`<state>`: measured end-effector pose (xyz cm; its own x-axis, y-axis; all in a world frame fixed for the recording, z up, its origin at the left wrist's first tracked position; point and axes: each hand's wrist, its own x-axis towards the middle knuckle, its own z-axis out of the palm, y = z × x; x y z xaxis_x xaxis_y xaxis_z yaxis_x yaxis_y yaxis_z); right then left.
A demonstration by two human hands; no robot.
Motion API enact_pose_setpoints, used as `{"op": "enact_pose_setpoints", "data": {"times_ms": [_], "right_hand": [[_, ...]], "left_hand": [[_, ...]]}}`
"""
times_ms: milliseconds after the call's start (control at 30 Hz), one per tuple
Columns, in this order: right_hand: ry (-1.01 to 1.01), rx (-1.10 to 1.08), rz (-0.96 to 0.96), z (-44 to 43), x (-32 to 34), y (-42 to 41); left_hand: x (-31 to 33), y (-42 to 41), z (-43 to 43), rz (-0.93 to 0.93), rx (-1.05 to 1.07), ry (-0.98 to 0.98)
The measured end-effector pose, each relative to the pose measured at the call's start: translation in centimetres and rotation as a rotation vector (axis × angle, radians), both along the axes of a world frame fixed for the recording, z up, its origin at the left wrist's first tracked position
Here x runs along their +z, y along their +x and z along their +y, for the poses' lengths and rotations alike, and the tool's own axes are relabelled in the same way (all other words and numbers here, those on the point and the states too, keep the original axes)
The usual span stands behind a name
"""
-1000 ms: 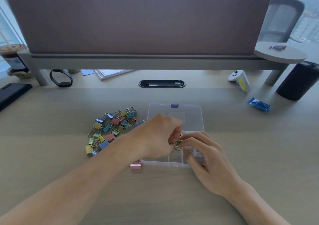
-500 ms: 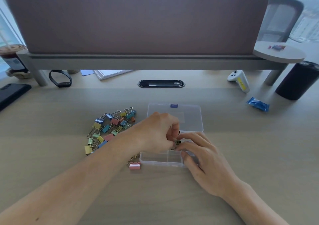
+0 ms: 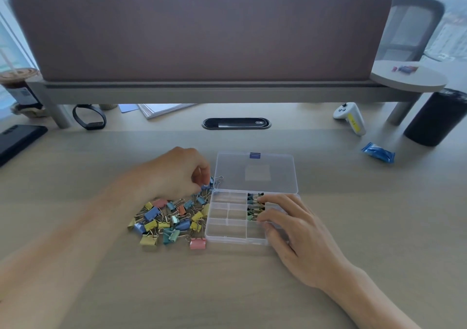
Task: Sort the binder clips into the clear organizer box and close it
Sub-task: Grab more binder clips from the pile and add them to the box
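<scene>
On the desk [image 3: 374, 217], a blue binder clip [image 3: 206, 186] is pinched by the left hand [image 3: 177, 174] while the organizer box [image 3: 226, 235] is touched by the flat right hand [image 3: 300, 235]

A clear organizer box [image 3: 226, 229] lies on the light wooden table [image 3: 353, 215], its lid [image 3: 255, 174] swung open flat behind it. Small binder clips [image 3: 254, 206] sit in the compartments toward the box's right side. The right hand [image 3: 295, 230] rests on that side with fingers spread, fingertips at those clips. Just left of the box lies a loose pile [image 3: 169, 219] of coloured clips, with 1 pink clip [image 3: 197, 243] at its near edge. The left hand [image 3: 177, 174] curls over the pile's far edge, pinching a blue clip [image 3: 207, 186] beside the lid's corner. Farther back are a black phone [image 3: 17, 139], a wristband [image 3: 88, 116], a white controller [image 3: 350, 118] and a blue packet [image 3: 378, 152].
</scene>
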<state>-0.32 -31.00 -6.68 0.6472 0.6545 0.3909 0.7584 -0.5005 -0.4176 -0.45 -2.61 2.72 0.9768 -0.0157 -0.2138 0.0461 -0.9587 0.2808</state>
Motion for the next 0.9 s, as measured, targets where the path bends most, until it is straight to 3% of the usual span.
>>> {"op": "enact_pose_setpoints", "data": {"times_ms": [567, 900], "right_hand": [[-0.008, -0.010, 0.005, -0.1, -0.1, -0.1], [0.000, -0.008, 0.008, -0.1, 0.0, 0.0]], "left_hand": [[-1.3, -0.2, -1.9, 0.035, 0.026, 0.119], [-1.5, -0.3, -1.8, 0.003, 0.017, 0.089]]}}
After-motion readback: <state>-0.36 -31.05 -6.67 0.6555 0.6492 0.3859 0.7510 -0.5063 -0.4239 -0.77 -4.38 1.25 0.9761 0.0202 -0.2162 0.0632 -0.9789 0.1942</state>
